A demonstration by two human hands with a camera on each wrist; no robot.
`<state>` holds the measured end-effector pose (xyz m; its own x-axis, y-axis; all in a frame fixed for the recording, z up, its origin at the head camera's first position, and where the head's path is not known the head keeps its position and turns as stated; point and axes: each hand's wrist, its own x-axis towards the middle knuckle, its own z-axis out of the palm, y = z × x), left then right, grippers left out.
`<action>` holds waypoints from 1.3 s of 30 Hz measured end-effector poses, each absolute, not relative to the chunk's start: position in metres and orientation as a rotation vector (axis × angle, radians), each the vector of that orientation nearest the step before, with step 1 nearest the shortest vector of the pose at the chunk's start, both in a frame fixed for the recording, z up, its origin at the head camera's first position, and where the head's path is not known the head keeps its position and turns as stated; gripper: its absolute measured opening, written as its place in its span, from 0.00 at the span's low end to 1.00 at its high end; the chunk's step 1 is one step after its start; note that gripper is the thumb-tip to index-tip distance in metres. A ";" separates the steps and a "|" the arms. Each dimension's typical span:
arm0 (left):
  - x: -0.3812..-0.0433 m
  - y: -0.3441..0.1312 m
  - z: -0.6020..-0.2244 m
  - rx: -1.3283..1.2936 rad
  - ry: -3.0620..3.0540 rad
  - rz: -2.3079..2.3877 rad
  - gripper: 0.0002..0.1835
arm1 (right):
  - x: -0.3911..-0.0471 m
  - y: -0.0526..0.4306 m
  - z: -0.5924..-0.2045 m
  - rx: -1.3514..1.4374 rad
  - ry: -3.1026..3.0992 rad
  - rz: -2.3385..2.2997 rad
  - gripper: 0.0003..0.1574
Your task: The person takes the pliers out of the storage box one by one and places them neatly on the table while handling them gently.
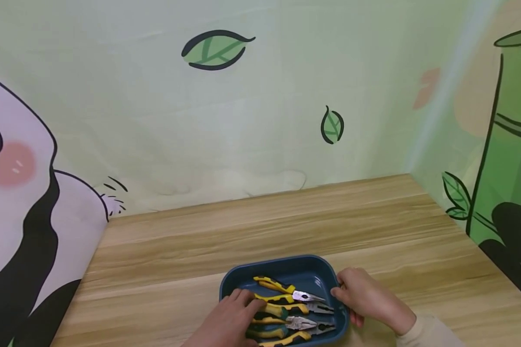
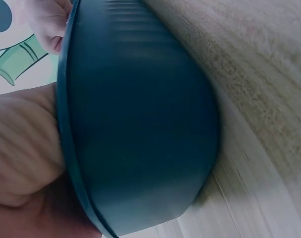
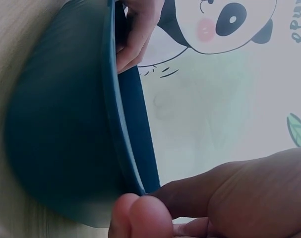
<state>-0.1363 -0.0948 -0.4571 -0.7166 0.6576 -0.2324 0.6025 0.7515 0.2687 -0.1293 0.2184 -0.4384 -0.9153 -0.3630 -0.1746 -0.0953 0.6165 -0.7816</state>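
Note:
A dark blue plastic tray (image 1: pixel 282 260) stands on the wooden table, with several pliers lying side by side inside, jaws pointing right. Farthest back are needle-nose pliers (image 1: pixel 308 296) with yellow and black handles; nearer are pliers (image 1: pixel 301 323) with green and yellow handles. My left hand (image 1: pixel 230 315) reaches over the tray's left side, its fingers down among the handles; the hand hides their ends and what its fingertips do. My right hand (image 1: pixel 366 296) pinches the tray's right rim, thumb on top. The right wrist view shows that thumb (image 3: pixel 155 215) against the tray's edge.
The wooden tabletop (image 1: pixel 191 246) extends behind the tray and to both sides. A printed cloth backdrop (image 1: pixel 260 120) with leaves and pandas rises along the back and sides of the table.

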 end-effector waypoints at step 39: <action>-0.141 -0.075 -0.463 0.979 2.641 0.079 0.34 | -0.125 0.210 -0.438 -0.276 2.583 -1.141 0.13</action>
<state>-0.1406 -0.0755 -0.4626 -0.7126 0.6436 -0.2794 0.6257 0.7631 0.1619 -0.1250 0.2101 -0.4377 -0.9355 -0.2938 -0.1962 -0.0528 0.6653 -0.7448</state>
